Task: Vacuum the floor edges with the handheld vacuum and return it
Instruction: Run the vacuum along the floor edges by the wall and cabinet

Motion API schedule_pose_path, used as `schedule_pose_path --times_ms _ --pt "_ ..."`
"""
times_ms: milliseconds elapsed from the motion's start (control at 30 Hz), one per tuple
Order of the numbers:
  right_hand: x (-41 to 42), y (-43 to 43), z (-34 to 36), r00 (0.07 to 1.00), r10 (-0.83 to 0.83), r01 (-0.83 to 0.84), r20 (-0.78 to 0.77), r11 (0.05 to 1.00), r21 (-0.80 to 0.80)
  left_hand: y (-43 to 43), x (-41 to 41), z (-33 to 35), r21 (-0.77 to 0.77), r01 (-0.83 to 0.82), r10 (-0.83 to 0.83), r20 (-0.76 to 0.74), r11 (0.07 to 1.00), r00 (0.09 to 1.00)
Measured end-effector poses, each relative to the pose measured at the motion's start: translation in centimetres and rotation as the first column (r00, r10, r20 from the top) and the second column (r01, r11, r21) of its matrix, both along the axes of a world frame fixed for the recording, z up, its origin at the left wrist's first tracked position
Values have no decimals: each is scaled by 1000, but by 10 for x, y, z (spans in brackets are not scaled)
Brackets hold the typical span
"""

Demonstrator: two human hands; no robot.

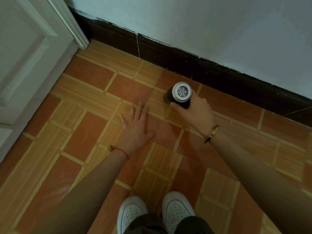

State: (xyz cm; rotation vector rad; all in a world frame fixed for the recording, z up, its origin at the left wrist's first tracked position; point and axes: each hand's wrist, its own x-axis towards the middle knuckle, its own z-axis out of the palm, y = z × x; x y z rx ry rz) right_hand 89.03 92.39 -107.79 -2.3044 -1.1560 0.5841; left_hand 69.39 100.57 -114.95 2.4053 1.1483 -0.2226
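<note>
The handheld vacuum (181,94) is a dark cylinder with a white round vent grille facing up at me. It points down at the tiled floor (94,102), a short way in front of the dark skirting board (219,76). My right hand (195,110) is wrapped around its body from the right, a gold bracelet on the wrist. My left hand (137,125) hovers flat over the floor to the left of the vacuum, fingers spread, holding nothing, a red string on the wrist. The nozzle end is hidden under the vacuum.
A pale door and its frame (33,53) fill the left side, meeting the skirting at the corner. A light wall (202,22) rises behind the skirting. My two white shoes (155,213) stand at the bottom edge on the orange and yellow tiles.
</note>
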Motion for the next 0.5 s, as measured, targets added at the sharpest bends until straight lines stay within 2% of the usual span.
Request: schedule_pose_path --times_ms 233,400,500 --pt "-1 25 -12 988 22 -32 150 997 68 17 6 -8 -4 -17 17 -10 1000 1000" --pt "17 40 -23 970 -148 127 195 985 115 19 10 -14 -10 -9 9 -15 1000 1000" --pt "29 46 -29 952 -190 168 241 980 111 18 11 -15 -19 -6 5 -29 1000 1000"
